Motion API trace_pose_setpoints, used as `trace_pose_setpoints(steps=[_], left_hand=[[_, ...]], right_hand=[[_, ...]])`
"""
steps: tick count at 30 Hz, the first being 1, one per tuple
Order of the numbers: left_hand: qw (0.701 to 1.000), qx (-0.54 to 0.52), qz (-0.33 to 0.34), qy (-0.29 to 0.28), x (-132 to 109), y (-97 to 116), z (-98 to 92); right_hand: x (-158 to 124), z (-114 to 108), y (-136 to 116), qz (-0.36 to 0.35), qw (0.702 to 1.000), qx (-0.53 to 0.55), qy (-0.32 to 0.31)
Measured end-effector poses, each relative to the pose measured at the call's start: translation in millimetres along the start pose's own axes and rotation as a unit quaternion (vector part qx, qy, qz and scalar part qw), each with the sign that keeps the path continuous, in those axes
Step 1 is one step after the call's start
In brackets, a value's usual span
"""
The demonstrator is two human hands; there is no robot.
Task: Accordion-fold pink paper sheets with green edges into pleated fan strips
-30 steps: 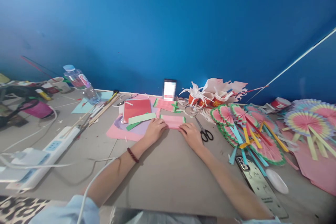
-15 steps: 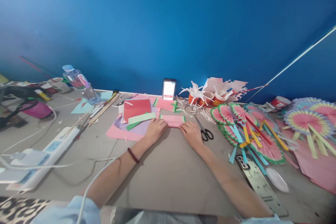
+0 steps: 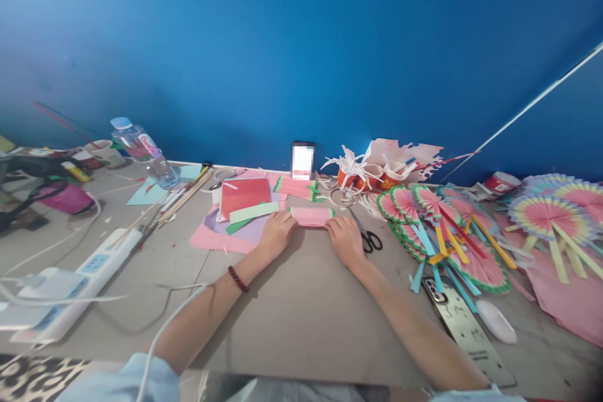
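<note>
A folded piece of pink paper (image 3: 311,217) with green ends lies on the desk in front of me. My left hand (image 3: 277,230) grips its left end, fingers closed over the edge. At the right end, my right hand (image 3: 345,239) pinches the near corner; the thumbs are partly hidden. Black-handled scissors (image 3: 372,240) lie just right of my right hand. Beyond the held paper rests a pleated pink-and-green paper (image 3: 296,187). Beside my left hand are a light green strip (image 3: 254,212) and a red sheet (image 3: 245,198) on a pink-and-purple stack.
Finished paper fans (image 3: 551,220), a phone (image 3: 471,333) and a white mouse (image 3: 496,321) lie to the right. Paper cups (image 3: 393,174) with scraps stand by the wall. On the left are a tilted water bottle (image 3: 146,151), a power strip (image 3: 97,264) and a white cable.
The near edge of the pink paper has moved slightly away from me, making the piece look narrower. Both hands have shifted slightly with it and keep their hold.
</note>
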State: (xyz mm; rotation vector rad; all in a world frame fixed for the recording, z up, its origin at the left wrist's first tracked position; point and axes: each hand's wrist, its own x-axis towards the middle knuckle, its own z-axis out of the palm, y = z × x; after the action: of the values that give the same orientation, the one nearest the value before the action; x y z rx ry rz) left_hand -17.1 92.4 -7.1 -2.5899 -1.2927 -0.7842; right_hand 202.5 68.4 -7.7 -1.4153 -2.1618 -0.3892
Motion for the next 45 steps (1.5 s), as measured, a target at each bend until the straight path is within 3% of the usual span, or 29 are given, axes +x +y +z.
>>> trace_pose_setpoints(steps=[8, 14, 16, 18, 22, 24, 28, 30, 34, 37, 41, 43, 45], left_hand=[[0.997, -0.008, 0.026, 0.072, -2.4, -0.4, 1.7], [0.976, 0.032, 0.015, 0.213, -1.6, 12.3, -6.1], [0.976, 0.031, 0.046, 0.213, -3.1, 20.3, -8.7], [0.981, 0.011, 0.091, 0.17, -4.6, 29.1, -9.8], [0.982, -0.025, 0.135, 0.131, -4.9, 43.1, -8.8], [0.98, -0.032, 0.144, 0.133, -3.9, 46.2, -9.0], [0.98, -0.043, 0.134, 0.142, -2.0, 46.3, -12.7], [0.978, -0.051, 0.134, 0.153, -1.9, 44.7, -13.4], [0.978, -0.069, 0.124, 0.153, -3.2, 38.2, -8.2], [0.979, -0.091, 0.104, 0.151, -4.0, 31.1, -3.4], [0.981, -0.105, 0.074, 0.143, -4.7, 24.3, -1.9], [0.983, -0.11, 0.066, 0.133, -5.2, 23.1, -2.0], [0.983, -0.109, 0.072, 0.128, -5.9, 22.7, -1.7]], right_hand=[[-1.9, -1.6, 4.1, 0.008, 1.0, 0.019, 0.019], [-1.5, -6.1, -0.7, 0.08, 0.981, 0.168, 0.058], [-0.2, -7.7, -6.0, 0.133, 0.955, 0.258, 0.062], [1.4, -8.0, -11.8, 0.193, 0.912, 0.357, 0.053], [3.1, -5.4, -21.9, 0.293, 0.786, 0.544, -0.012], [2.7, -4.0, -25.6, 0.312, 0.742, 0.592, -0.041], [1.6, -2.1, -29.9, 0.31, 0.696, 0.645, -0.06], [1.6, -1.1, -30.4, 0.31, 0.689, 0.652, -0.065], [0.5, -0.4, -29.2, 0.289, 0.736, 0.608, -0.066], [-2.7, -4.3, -27.8, 0.246, 0.809, 0.528, -0.082], [-6.2, -14.8, -23.7, 0.101, 0.947, 0.304, -0.039], [-6.5, -18.0, -18.8, 0.038, 0.981, 0.19, -0.001], [-6.2, -18.1, -11.6, 0.017, 0.995, 0.099, 0.024]])
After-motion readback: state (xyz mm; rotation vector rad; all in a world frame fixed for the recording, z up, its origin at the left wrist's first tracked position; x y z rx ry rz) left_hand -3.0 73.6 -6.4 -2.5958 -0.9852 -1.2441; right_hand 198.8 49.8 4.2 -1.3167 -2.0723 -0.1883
